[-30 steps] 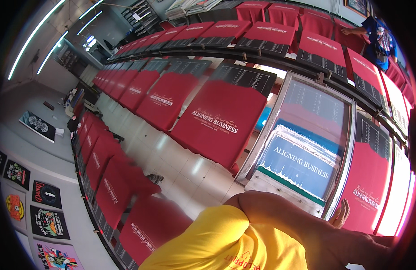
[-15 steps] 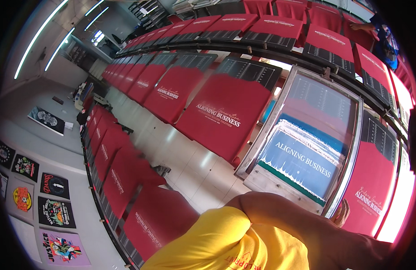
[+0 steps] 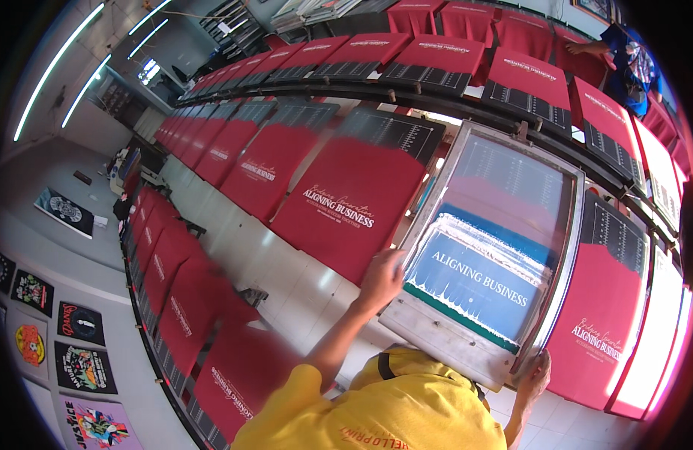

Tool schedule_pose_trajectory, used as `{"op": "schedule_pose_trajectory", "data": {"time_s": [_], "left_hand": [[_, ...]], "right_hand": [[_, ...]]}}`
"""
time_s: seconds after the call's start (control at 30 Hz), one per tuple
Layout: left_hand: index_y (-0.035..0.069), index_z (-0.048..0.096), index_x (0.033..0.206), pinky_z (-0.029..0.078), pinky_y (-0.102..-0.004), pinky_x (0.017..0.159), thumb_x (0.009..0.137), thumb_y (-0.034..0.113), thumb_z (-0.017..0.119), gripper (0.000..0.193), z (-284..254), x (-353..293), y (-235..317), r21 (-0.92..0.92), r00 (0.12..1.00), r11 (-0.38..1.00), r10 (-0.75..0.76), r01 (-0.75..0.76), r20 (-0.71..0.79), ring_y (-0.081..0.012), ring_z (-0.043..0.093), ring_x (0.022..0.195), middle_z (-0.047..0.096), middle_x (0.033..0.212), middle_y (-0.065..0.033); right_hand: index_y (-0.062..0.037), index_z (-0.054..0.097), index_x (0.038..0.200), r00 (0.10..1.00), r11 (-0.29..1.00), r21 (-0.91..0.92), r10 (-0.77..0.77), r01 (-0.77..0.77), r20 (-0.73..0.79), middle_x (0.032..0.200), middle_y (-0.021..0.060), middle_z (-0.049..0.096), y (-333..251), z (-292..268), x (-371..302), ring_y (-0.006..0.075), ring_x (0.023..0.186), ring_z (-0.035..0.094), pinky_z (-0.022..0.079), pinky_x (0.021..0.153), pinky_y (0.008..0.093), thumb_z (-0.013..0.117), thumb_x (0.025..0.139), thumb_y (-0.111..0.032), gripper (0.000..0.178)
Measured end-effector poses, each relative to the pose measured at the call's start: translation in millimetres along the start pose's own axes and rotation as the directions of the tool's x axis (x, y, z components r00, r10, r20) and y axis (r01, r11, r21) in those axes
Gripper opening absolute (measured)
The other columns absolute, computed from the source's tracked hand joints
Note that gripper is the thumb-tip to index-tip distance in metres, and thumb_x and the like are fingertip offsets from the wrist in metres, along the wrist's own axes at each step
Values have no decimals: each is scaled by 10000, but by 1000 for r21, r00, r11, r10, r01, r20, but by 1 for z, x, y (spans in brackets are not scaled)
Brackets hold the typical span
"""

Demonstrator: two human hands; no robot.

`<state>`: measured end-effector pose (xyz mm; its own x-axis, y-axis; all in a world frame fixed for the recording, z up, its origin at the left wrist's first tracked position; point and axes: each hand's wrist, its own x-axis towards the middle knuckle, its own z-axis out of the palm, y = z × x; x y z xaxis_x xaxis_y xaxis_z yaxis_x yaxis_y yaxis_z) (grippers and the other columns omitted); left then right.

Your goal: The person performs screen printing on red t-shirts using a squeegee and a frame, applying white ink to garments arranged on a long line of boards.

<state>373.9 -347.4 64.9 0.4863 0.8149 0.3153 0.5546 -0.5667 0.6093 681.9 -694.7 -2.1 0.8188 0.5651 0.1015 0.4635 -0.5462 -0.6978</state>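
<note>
A metal-framed printing screen (image 3: 560, 300) lies tilted over a pallet, with blue mesh and white ink streaks across its lower half. My left hand (image 3: 384, 279) grips the left side of this frame, its fingers curled at the edge. Down at the near right corner, my right hand (image 3: 535, 373) is closed around the frame's edge. Beside the screen on the left, a red shirt (image 3: 346, 202) with white print is spread over a dark pallet. Another printed red shirt (image 3: 598, 330) lies to the right.
Rows of red shirts on pallets stretch away to the far left, with a second row behind a dark rail (image 3: 406, 98). More shirts (image 3: 189, 322) line a rack at lower left. Sample prints (image 3: 85, 367) hang beyond it. A person in blue (image 3: 631, 64) stands at upper right.
My left hand now shows on the screen's left side, where no hand was before. An arm that crossed the screen's near end is gone from there. The view has shifted slightly.
</note>
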Motion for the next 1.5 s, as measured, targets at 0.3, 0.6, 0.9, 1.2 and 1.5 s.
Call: {"op": "schedule_pose_trajectory", "data": {"time_s": [0.3,0.6,0.9,1.2,1.5], "left_hand": [[-31,617,1002,478,-446,855,891,48,509,174,34,-35,-74,-42,966,965,-257,259,40,-400,590,994,622,996,-241],[-69,613,869,450,-372,654,894,160,564,235,40,-31,-116,-260,896,863,-384,434,221,-219,584,706,608,722,-172],[-86,654,1079,431,-309,912,882,182,586,340,31,-15,-94,-473,738,584,-622,660,261,-191,594,995,666,1040,-111],[-62,671,1039,437,-325,888,916,248,580,346,9,-16,-19,-554,789,592,-574,585,219,-195,594,951,661,1019,-102],[-81,647,1063,435,-306,880,922,230,577,349,105,-102,78,-472,876,784,-480,403,-49,-176,586,964,655,1036,-96]], "right_hand": [[25,617,1172,970,961,223,199,-166,-137,1073,126,678,21,26,-2,210,966,626,487,863,323,523,982,-129,263],[-8,575,1102,956,949,234,251,-212,-154,801,47,551,-9,36,13,124,736,530,463,684,278,487,963,-59,172],[-3,611,1054,942,965,184,230,-187,-246,765,18,561,5,45,10,92,709,516,439,643,248,509,951,-48,152],[-10,621,1094,961,931,333,217,-152,-168,793,176,625,9,-2,14,195,709,618,498,692,318,565,885,-39,218],[19,630,1100,971,921,384,147,-65,-189,756,70,631,113,-123,45,99,716,574,480,663,265,602,887,-52,226]]}}
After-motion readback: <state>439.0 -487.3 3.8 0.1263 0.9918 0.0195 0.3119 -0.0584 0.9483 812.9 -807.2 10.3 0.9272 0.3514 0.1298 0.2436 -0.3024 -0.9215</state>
